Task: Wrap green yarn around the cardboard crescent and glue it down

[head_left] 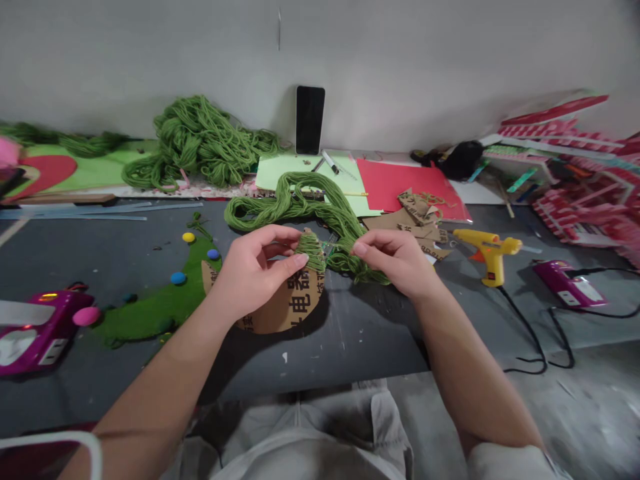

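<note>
A brown cardboard cutout (287,303) with black printed characters hangs just over the dark table, its narrow tip wrapped in green yarn (313,252). My left hand (263,267) is closed on that wrapped tip, thumb on the near side. To the right, my right hand (393,257) pinches with thumb and forefinger at what looks like a strand of the yarn; the strand itself is hard to make out. Behind both hands a loose skein of green yarn (320,203) spreads over the table, its end bunched beside my right fingers.
A yellow glue gun (493,253) with a black cord lies right, near a purple power box (567,283). Left is a green yarn-covered shape (165,293) with coloured pompoms. A phone (309,120) leans on the wall; cardboard scraps (413,217) and red paper (400,183) lie behind.
</note>
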The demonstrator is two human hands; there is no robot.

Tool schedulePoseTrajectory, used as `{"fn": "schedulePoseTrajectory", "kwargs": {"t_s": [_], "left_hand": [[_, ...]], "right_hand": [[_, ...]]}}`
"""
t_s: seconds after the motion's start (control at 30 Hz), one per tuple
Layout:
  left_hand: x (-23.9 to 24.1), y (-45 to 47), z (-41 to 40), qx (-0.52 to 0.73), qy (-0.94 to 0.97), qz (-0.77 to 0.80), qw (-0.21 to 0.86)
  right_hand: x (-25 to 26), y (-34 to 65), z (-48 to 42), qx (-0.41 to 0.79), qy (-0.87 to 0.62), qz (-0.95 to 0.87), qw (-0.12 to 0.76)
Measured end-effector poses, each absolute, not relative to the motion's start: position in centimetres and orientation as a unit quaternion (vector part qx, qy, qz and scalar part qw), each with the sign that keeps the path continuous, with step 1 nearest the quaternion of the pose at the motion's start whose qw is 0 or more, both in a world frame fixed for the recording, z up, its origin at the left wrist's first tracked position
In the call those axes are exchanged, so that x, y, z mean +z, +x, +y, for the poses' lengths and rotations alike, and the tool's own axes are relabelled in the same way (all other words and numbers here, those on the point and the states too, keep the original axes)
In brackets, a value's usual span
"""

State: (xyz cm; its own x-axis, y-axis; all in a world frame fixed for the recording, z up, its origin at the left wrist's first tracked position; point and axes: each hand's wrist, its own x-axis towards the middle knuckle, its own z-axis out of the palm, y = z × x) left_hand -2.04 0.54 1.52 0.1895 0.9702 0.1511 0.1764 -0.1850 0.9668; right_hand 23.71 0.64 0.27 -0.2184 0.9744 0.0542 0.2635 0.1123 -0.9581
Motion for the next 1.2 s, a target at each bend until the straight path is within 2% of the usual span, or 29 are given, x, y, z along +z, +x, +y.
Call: {"fn": "schedulePoseTrajectory", "kwargs": {"t_s": [0.17,0.43,0.67,0.97,1.07,1.2], "left_hand": [[2.0,-2.6,0.2,0.427,0.641,0.427,0.473],[1.9,-3.9,0.5,0.333,0.631,0.424,0.558],[1.1,-4.0,0.8,0.31,0.716,0.486,0.393],[1.3,-3.9,0.5,0.172,0.8,0.561,0.126],[1.2,-3.9,0.3,0.195,0.809,0.545,0.106],[1.6,-4.3,-0.1,0.239,0.824,0.478,0.187]], "right_hand": [[-0.1,23.4,0.9,0.461,-0.498,-0.647,0.348],[-0.3,23.5,1.0,0.465,-0.497,-0.648,0.342],[-0.8,23.7,1.5,0.454,-0.513,-0.652,0.324],[-1.2,24.1,1.7,0.448,-0.514,-0.66,0.315],[-1.1,24.1,1.7,0.45,-0.515,-0.656,0.319],[-0.9,23.9,1.6,0.453,-0.512,-0.654,0.324]]}}
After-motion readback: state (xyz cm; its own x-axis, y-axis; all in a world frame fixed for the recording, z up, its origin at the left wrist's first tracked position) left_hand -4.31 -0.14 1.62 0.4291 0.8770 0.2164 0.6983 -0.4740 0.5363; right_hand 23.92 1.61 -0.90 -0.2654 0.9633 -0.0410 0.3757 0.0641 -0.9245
